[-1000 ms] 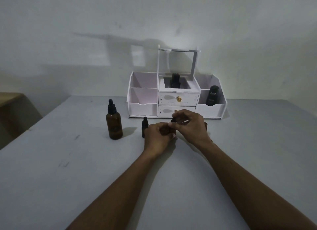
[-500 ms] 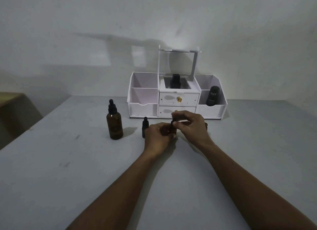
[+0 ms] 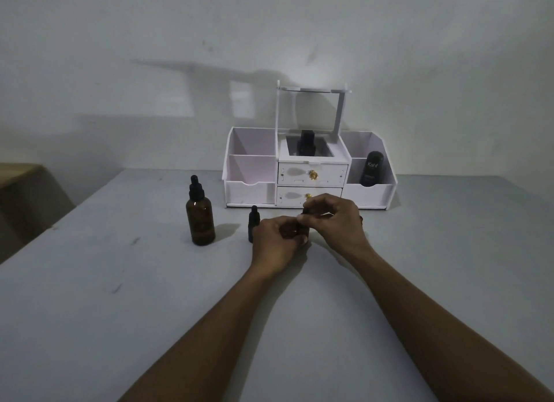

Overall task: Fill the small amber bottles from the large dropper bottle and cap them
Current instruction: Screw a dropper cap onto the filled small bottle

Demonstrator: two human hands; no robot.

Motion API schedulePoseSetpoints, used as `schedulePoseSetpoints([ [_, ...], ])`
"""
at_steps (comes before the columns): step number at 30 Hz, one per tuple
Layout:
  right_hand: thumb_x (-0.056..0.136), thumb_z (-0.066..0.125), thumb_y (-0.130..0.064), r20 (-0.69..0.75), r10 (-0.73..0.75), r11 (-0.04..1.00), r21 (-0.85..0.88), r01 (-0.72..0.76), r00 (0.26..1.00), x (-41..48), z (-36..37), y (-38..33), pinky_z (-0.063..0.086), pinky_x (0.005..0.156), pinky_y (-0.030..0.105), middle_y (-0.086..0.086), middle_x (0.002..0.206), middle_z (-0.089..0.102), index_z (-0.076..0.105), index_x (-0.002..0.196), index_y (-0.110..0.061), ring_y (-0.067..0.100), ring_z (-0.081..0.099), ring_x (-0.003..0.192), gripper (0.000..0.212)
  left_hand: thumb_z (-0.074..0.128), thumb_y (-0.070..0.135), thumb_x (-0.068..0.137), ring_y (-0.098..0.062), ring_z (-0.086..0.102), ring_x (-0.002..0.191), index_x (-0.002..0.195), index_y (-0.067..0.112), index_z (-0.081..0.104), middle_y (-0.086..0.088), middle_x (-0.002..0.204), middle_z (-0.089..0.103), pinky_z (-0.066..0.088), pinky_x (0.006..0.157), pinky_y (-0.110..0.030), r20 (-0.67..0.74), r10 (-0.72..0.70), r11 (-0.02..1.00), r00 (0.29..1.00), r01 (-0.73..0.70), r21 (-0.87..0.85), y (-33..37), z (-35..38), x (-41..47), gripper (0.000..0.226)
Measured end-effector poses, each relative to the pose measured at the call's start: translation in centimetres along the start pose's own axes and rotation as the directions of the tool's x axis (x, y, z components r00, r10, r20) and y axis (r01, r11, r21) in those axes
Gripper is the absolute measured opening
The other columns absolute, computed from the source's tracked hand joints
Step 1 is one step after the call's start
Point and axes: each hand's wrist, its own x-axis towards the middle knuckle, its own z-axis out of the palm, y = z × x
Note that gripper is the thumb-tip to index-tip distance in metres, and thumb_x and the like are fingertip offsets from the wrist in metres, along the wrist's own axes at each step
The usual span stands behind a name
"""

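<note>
The large amber dropper bottle [image 3: 200, 218] stands capped and upright on the grey table [image 3: 120, 296], left of my hands. A small amber bottle with a black dropper cap [image 3: 254, 223] stands just left of my left hand. My left hand [image 3: 277, 245] is wrapped around another small bottle [image 3: 301, 229], mostly hidden by my fingers. My right hand [image 3: 335, 221] pinches that bottle's black cap [image 3: 306, 211] from above. Something small and dark peeks out behind my right hand [image 3: 361, 220]; I cannot tell what it is.
A white desk organiser [image 3: 257, 188] with two drawers stands against the wall behind my hands. It holds a black bottle [image 3: 306, 145] in the middle and a black "Kahf" container [image 3: 371, 169] at the right. A brown piece of furniture [image 3: 21, 191] sits at far left.
My right hand's fingers have shifted slightly on the cap, a small turning motion. The left hand and the other bottles stay where they were.
</note>
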Motion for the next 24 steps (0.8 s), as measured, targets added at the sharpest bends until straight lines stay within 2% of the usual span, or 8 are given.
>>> schedulePoseSetpoints([
  [2, 0.076, 0.084, -0.021, -0.004, -0.010, 1.000, 0.005, 0.010, 1.000, -0.1, 0.0, 0.0, 0.057, 0.075, 0.015, -0.008, 0.090, 0.075, 0.076, 0.096, -0.019, 0.005, 0.070, 0.083, 0.022, 0.076, 0.011, 0.082, -0.007, 0.068, 0.091, 0.113, 0.019, 0.072, 0.002, 0.108, 0.074, 0.054, 0.092, -0.027, 0.006, -0.003, 1.000, 1.000, 0.003, -0.005, -0.1, 0.1, 0.0, 0.032],
  [5, 0.081, 0.080, -0.014, 0.019, -0.012, 1.000, -0.021, 0.012, 1.000, -0.1, 0.0, -0.1, 0.058, 0.083, 0.019, -0.004, 0.098, 0.076, 0.077, 0.103, -0.017, 0.006, 0.071, 0.090, 0.022, 0.075, 0.010, 0.083, -0.004, 0.065, 0.087, 0.116, 0.017, 0.071, 0.002, 0.110, 0.073, 0.050, 0.079, -0.013, 0.009, -0.025, 0.999, 1.000, 0.025, -0.026, -0.1, 0.1, 0.0, 0.033],
  [9, 0.079, 0.082, -0.018, 0.012, -0.007, 0.998, -0.055, 0.007, 1.000, 0.1, -0.1, 0.1, 0.052, 0.072, 0.007, -0.010, 0.088, 0.074, 0.077, 0.097, -0.019, 0.001, 0.071, 0.082, 0.019, 0.075, 0.011, 0.082, -0.013, 0.069, 0.099, 0.116, 0.017, 0.071, 0.000, 0.112, 0.073, 0.053, 0.097, -0.037, 0.010, -0.037, 0.999, 0.999, 0.037, -0.010, -0.2, 0.0, 0.2, 0.034],
  [12, 0.077, 0.084, -0.019, -0.006, -0.008, 0.999, -0.038, 0.008, 1.000, 0.0, 0.0, 0.1, 0.050, 0.070, 0.003, -0.010, 0.085, 0.074, 0.078, 0.095, -0.018, -0.001, 0.071, 0.079, 0.019, 0.075, 0.011, 0.082, -0.015, 0.069, 0.102, 0.116, 0.017, 0.071, 0.000, 0.112, 0.073, 0.051, 0.099, -0.040, 0.009, -0.052, 0.999, 0.999, 0.052, -0.009, -0.2, 0.1, 0.2, 0.034],
  [16, 0.078, 0.083, -0.021, -0.006, -0.008, 0.998, -0.057, 0.007, 1.000, -0.2, 0.0, 0.1, 0.052, 0.071, 0.006, -0.010, 0.087, 0.074, 0.077, 0.097, -0.018, 0.001, 0.070, 0.081, 0.020, 0.075, 0.010, 0.082, -0.016, 0.069, 0.102, 0.116, 0.017, 0.071, -0.001, 0.112, 0.073, 0.051, 0.099, -0.041, 0.022, -0.058, 0.998, 0.998, 0.058, -0.019, -0.1, 0.0, 0.1, 0.034],
  [18, 0.079, 0.082, -0.023, -0.004, -0.014, 0.997, -0.072, 0.013, 1.000, -0.3, 0.0, 0.1, 0.054, 0.073, 0.008, -0.011, 0.090, 0.074, 0.076, 0.100, -0.019, 0.001, 0.070, 0.084, 0.023, 0.076, 0.013, 0.082, -0.016, 0.067, 0.105, 0.120, 0.017, 0.069, -0.001, 0.117, 0.071, 0.051, 0.099, -0.038, 0.048, -0.065, 0.998, 0.997, 0.066, -0.019, 0.0, -0.3, -0.2, 0.040],
  [21, 0.080, 0.080, -0.030, -0.026, -0.049, 0.995, -0.083, 0.047, 0.998, -0.5, -0.1, -0.6, 0.050, 0.067, 0.003, -0.015, 0.094, 0.069, 0.071, 0.110, -0.024, -0.001, 0.067, 0.087, 0.031, 0.078, 0.023, 0.080, -0.015, 0.064, 0.108, 0.129, 0.019, 0.062, 0.000, 0.125, 0.065, 0.050, 0.094, -0.029, 0.083, -0.088, 0.996, 0.993, 0.088, -0.006, -0.1, -1.4, -1.0, 0.051],
  [24, 0.083, 0.077, -0.029, -0.079, -0.100, 0.994, -0.051, 0.096, 0.992, -0.3, -0.3, -2.2, 0.047, 0.066, 0.000, -0.013, 0.097, 0.069, 0.069, 0.112, -0.022, -0.004, 0.066, 0.085, 0.031, 0.074, 0.030, 0.083, -0.007, 0.062, 0.101, 0.125, 0.022, 0.063, 0.005, 0.121, 0.065, 0.051, 0.088, -0.021, 0.113, -0.074, 0.997, 0.991, 0.070, 0.034, 0.0, -4.6, -2.3, 0.045],
])
